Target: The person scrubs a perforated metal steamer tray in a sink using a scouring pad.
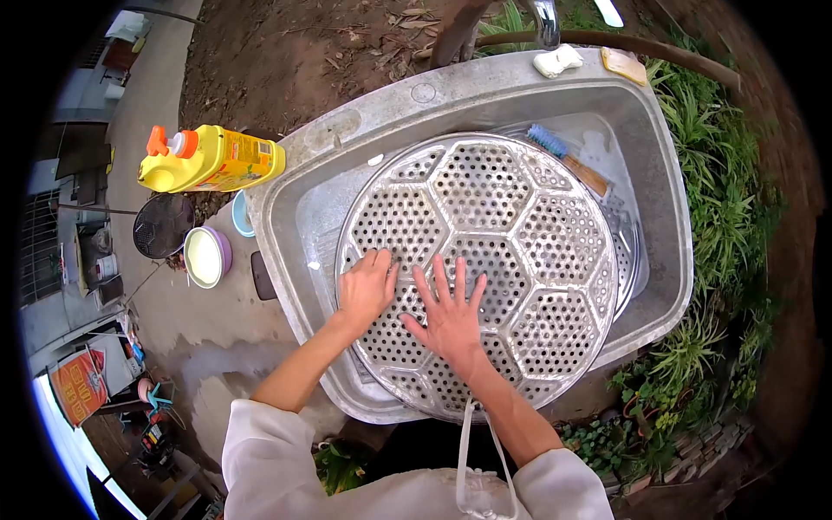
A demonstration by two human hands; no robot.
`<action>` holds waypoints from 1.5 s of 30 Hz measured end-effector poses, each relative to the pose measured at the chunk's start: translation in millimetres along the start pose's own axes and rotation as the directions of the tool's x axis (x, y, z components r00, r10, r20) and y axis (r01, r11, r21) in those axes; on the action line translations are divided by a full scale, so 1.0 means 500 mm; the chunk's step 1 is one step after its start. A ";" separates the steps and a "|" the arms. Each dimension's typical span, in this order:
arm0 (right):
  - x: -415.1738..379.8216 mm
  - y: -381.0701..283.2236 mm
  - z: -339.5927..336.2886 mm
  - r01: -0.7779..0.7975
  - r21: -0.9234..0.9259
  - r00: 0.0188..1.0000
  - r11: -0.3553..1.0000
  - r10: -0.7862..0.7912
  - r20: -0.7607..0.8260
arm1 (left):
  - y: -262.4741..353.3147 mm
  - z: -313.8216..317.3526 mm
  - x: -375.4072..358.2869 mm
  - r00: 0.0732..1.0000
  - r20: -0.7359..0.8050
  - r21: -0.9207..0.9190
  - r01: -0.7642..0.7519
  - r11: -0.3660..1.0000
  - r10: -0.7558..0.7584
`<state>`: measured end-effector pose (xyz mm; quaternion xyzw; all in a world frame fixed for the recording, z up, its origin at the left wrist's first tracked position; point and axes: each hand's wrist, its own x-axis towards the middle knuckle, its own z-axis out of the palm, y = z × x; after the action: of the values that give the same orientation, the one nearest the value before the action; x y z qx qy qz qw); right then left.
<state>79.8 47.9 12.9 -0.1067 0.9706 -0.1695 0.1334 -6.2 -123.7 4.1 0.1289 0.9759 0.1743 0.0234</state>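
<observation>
A large round metal steamer tray point(546, 238) with many holes lies across the grey sink point(646, 113). My left hand point(367, 290) rests on the tray's left part, fingers bent and near one another. My right hand point(451, 312) lies flat on the middle of the tray with its fingers spread. Under the tray's right edge another round metal piece point(626, 247) shows in part. A brush with blue bristles point(568, 160) lies in the sink beyond the tray, close to its upper right rim.
On the sink's left corner stands a yellow bottle point(230, 160) with an orange top. A white soap bar point(557, 61) and a yellowish sponge point(624, 66) sit on the far rim beside a metal tap point(546, 22). Bowls point(206, 257) and a dark basket point(163, 225) are at the left; plants point(706, 165) grow at the right.
</observation>
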 end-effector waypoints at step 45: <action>0.005 0.002 0.019 -0.010 0.140 0.999 0.990 0.016 -0.040 | 0.061 0.012 0.289 0.808 0.264 0.220 -0.582 0.783 0.527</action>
<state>80.3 45.3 3.4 -0.0872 0.9595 -0.2384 0.1219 -138.0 -56.5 8.7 0.4289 0.9022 0.0155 0.0439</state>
